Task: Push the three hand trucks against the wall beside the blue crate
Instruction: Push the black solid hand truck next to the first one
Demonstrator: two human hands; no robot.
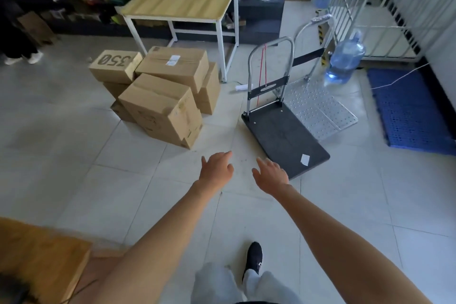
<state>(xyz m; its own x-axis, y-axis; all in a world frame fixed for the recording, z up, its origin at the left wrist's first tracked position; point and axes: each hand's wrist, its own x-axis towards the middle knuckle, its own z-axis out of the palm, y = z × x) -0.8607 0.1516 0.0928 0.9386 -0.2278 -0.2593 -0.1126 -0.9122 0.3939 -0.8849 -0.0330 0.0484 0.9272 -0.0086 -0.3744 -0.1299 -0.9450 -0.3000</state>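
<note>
— Where are your hands?
— Both out over the floor point(74, 155), near and right of the cardboard boxes point(162, 96). My left hand point(217, 168) has its fingers point(225, 155) loosely spread, holding nothing; my right hand point(271, 175) likewise.
— And the trucks?
— The black hand truck point(283, 136) has its near corner just past my right fingers point(262, 162); the silver hand truck point(318, 108) stands just beyond it, the blue crate point(409, 111) farther right.

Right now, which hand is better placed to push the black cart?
Probably the right. The right hand is open just beside the black cart; the left hand is farther from it.
</note>
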